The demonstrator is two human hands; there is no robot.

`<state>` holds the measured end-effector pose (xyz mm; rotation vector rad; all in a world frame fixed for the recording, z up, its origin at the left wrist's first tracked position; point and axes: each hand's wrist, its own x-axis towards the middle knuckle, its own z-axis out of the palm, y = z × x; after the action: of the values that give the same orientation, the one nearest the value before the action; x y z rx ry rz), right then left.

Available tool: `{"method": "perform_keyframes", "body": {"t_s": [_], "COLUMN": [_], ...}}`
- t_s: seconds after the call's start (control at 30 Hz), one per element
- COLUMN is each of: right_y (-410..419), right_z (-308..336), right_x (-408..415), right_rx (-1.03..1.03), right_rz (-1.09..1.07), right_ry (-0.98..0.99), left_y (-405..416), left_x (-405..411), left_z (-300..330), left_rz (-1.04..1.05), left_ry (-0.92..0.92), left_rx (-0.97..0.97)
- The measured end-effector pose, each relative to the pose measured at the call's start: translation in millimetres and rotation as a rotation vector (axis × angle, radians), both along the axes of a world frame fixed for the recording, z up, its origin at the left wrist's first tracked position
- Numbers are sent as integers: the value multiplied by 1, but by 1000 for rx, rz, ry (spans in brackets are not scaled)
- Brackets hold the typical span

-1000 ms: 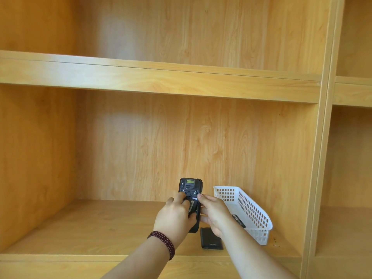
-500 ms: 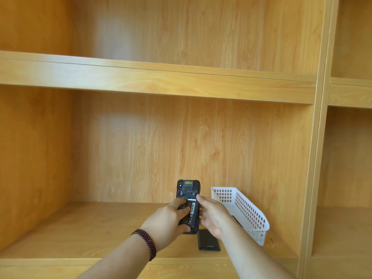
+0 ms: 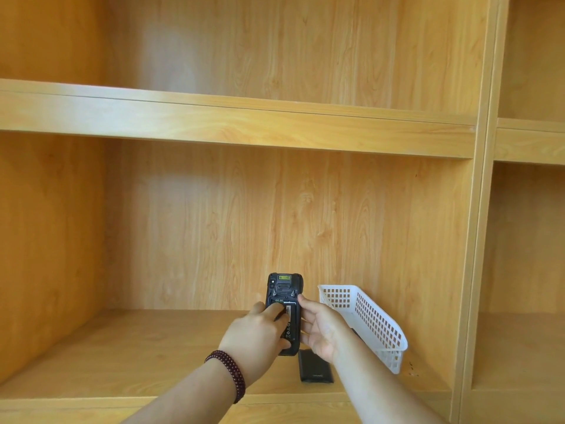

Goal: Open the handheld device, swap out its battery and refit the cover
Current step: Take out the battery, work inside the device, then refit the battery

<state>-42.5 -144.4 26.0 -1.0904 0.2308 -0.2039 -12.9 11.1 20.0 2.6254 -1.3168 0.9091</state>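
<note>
A black handheld device [image 3: 284, 287] is held upright above the shelf, its back towards me and its cover off. A battery [image 3: 290, 324] with a white label sits in the open compartment. My left hand [image 3: 255, 339] grips the device's lower left side, thumb pressing on the battery. My right hand [image 3: 321, 330] holds the right edge, index fingertip at the compartment's upper corner. A flat black piece [image 3: 315, 370], either the cover or a battery, lies on the shelf under my right wrist.
A white perforated plastic basket [image 3: 373, 319] stands tilted against the right wall of the wooden shelf compartment [image 3: 153, 347], something dark partly hidden behind my right arm inside it. A thick shelf board [image 3: 232, 123] runs above. A dark bead bracelet is on my left wrist.
My left thumb has shifted from the battery's upper part down onto its face. Both hands and the device sit slightly lower and left in view; the battery now lies flatter in the compartment.
</note>
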Motion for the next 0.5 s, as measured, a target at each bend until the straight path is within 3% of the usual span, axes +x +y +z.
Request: {"method": "perform_keyframes", "body": {"t_s": [0.23,0.33,0.5], "right_y": [-3,-4,-8], "right_z": [-1,3,7], "right_x": [0,2,1], "right_rx": [-2,1,-55], "right_rz": [15,23,42], "right_ry": [-5,-27,-50], "left_y": [6,3,6], "left_x": [13,17,22], "left_z": [0,3,3], "left_rz": [-79,-88,-94], "left_ry": [-165,-225,-162], "left_rx": [35,-38,-107]}}
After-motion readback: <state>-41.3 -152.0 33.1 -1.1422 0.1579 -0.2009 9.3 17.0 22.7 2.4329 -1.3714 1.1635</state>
